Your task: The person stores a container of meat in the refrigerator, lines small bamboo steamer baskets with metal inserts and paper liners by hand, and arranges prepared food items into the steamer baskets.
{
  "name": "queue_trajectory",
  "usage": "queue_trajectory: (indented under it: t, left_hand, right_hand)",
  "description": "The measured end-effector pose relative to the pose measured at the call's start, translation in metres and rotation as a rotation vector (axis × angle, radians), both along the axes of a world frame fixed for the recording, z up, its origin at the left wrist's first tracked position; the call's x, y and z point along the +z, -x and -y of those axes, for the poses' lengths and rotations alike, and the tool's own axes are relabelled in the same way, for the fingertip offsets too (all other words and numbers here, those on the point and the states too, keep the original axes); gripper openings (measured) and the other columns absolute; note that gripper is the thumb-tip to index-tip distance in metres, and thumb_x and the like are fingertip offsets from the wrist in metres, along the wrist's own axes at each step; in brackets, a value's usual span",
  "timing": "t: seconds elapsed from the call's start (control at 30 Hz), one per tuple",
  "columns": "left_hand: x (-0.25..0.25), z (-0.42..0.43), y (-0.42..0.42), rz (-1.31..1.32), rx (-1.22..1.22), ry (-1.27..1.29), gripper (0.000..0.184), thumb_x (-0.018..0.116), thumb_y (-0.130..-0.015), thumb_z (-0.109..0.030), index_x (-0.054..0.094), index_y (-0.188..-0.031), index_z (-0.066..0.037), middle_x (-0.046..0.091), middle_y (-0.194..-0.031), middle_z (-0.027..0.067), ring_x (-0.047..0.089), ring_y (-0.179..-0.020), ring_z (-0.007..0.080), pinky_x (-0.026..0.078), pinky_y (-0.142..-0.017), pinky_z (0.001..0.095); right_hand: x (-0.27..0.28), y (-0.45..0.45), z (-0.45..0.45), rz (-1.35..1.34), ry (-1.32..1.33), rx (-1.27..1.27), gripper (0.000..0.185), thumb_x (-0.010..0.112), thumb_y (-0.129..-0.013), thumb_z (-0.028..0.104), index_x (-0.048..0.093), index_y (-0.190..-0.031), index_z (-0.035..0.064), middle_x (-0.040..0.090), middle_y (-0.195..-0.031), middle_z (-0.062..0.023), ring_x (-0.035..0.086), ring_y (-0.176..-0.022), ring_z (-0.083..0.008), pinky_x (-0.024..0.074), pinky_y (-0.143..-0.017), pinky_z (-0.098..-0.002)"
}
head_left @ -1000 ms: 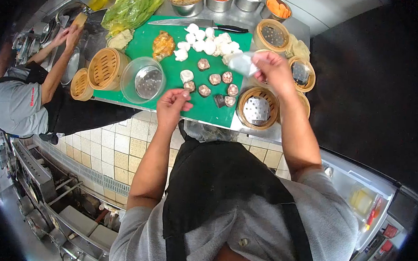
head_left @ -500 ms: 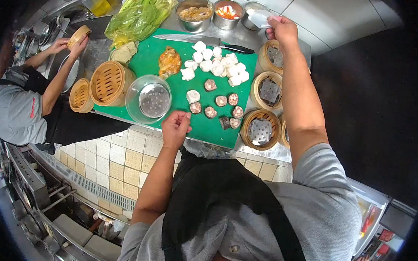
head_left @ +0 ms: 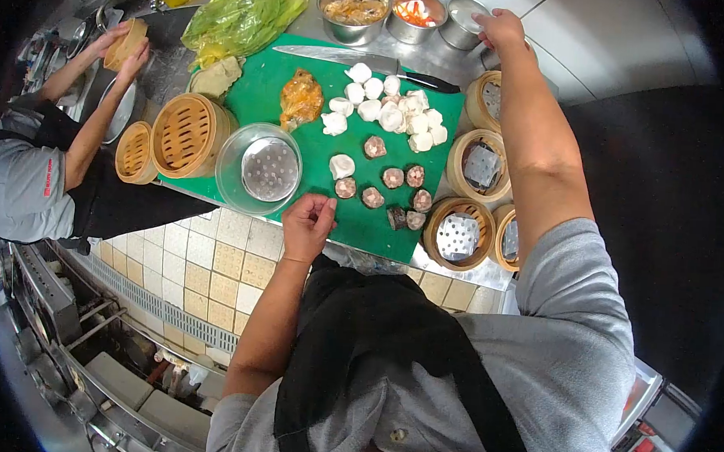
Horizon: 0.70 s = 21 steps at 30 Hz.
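Observation:
My right hand (head_left: 499,29) is at the metal cup (head_left: 462,25) in the back row, its fingers round a pale, flat piece that is mostly hidden at the cup's rim. My left hand (head_left: 309,215) rests at the front edge of the green board (head_left: 290,198), thumb against fingers; anything between them is too small to see. On the board lie several white pieces (head_left: 391,115), several round dark-and-pink slices (head_left: 392,178), a lone white round (head_left: 341,166), an orange-brown mass (head_left: 301,100) and a knife (head_left: 338,56) with a black handle.
Steamer baskets (head_left: 460,234) with perforated liners stand right of the board; more baskets (head_left: 188,135) and a clear bowl (head_left: 259,169) are at left. Behind are leafy greens in plastic (head_left: 242,23) and metal bowls (head_left: 354,11). At far left, a co-worker (head_left: 33,168) holds a basket.
My right hand has moved from above the board's right side up and back to the metal cup, carrying the pale piece. My left hand has drawn back slightly from the slices. The view has shifted.

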<state>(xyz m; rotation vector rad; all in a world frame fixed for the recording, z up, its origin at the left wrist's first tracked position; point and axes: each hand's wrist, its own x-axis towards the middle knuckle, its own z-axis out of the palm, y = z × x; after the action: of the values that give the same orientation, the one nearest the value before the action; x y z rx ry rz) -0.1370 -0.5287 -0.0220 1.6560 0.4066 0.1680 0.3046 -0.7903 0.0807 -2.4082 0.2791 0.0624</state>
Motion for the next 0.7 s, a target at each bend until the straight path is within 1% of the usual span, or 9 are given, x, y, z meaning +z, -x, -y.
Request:
queue_trajectory:
  t: [0.1,0.23,0.3,0.43,0.5,0.53,0.6,0.67,0.7]
  left_hand:
    - [0.002,0.001,-0.001,0.011,0.006,0.016,0.016,0.073,-0.093,-0.01,0.065,-0.082,-0.001,0.063,-0.067,0.0013,0.059,-0.054,0.0058,0.047,-0.05,0.0225]
    - [0.001,0.001,0.0,0.009,0.005,0.028,0.016,0.072,-0.093,-0.01,0.065,-0.083,-0.001,0.063,-0.066,0.0014,0.059,-0.055,0.006,0.047,-0.05,0.0227]
    - [0.002,0.0,-0.001,0.004,0.006,0.026,0.016,0.072,-0.094,-0.011,0.065,-0.083,-0.001,0.063,-0.066,0.0015,0.058,-0.055,0.0058,0.048,-0.05,0.0227]
    - [0.003,0.001,0.0,-0.024,0.007,0.009,0.016,0.072,-0.094,-0.01,0.065,-0.084,-0.001,0.064,-0.068,0.0014,0.058,-0.056,0.005,0.049,-0.05,0.0226]
    - [-0.002,0.001,0.001,-0.022,0.008,0.042,0.016,0.072,-0.094,-0.01,0.065,-0.083,-0.001,0.064,-0.068,0.0016,0.058,-0.056,0.005,0.049,-0.05,0.0226]
    - [-0.003,0.001,0.001,-0.017,0.011,0.075,0.016,0.072,-0.094,-0.01,0.064,-0.083,0.0,0.064,-0.069,0.0018,0.058,-0.056,0.005,0.05,-0.05,0.0227]
    - [-0.001,0.001,0.0,-0.006,0.006,0.071,0.016,0.072,-0.093,-0.01,0.064,-0.083,0.0,0.064,-0.069,0.0019,0.059,-0.056,0.0053,0.05,-0.05,0.0228]
    - [0.001,0.001,0.0,0.006,0.007,0.065,0.016,0.072,-0.093,-0.01,0.064,-0.083,0.0,0.064,-0.069,0.002,0.059,-0.057,0.0056,0.05,-0.05,0.023]
    - [0.003,0.002,-0.001,-0.01,0.001,0.043,0.015,0.071,-0.094,-0.01,0.064,-0.085,0.0,0.063,-0.069,0.0017,0.058,-0.056,0.0063,0.05,-0.05,0.0232]
  right_hand:
    - [-0.034,-0.027,0.013,0.254,0.304,0.07,0.05,0.08,-0.082,0.026,0.056,-0.119,0.0011,0.07,-0.084,-0.0117,0.064,-0.058,-0.0176,0.0514,-0.053,-0.032]
    - [-0.04,-0.028,0.018,0.239,0.364,0.098,0.049,0.08,-0.081,0.026,0.057,-0.116,0.001,0.07,-0.086,-0.0118,0.065,-0.057,-0.0194,0.0541,-0.057,-0.033]
    - [-0.053,-0.046,0.029,0.052,-0.122,0.051,0.049,0.079,-0.081,0.023,0.056,-0.118,0.0006,0.071,-0.086,-0.0102,0.068,-0.064,-0.0184,0.0564,-0.065,-0.033]
    - [-0.041,-0.042,0.03,0.004,-0.287,0.169,0.049,0.08,-0.081,0.023,0.059,-0.12,0.0028,0.071,-0.087,-0.0087,0.07,-0.076,-0.0179,0.0564,-0.071,-0.0339]
    - [-0.008,-0.001,0.011,0.193,0.062,0.188,0.025,0.073,-0.081,0.013,0.069,-0.103,0.0042,0.074,-0.093,-0.0171,0.07,-0.083,-0.0323,0.0564,-0.073,-0.041]
    - [-0.005,0.011,0.01,0.193,0.062,0.187,0.025,0.073,-0.081,0.013,0.069,-0.103,0.0042,0.074,-0.093,-0.0171,0.07,-0.083,-0.0323,0.0564,-0.073,-0.041]
    - [0.003,0.034,0.006,0.456,0.275,0.336,0.037,0.076,-0.084,0.019,0.065,-0.117,0.0082,0.073,-0.105,-0.0158,0.07,-0.093,-0.0301,0.0552,-0.082,-0.0407]
    - [0.025,0.093,-0.022,0.29,0.162,0.415,0.044,0.08,-0.082,0.024,0.065,-0.12,0.0067,0.069,-0.083,-0.0063,0.067,-0.08,-0.0162,0.0547,-0.073,-0.0336]
    - [0.016,0.119,-0.028,0.189,0.121,0.481,0.039,0.08,-0.081,0.036,0.072,-0.112,0.0137,0.074,-0.098,-0.0136,0.071,-0.089,-0.0289,0.0552,-0.082,-0.0392]
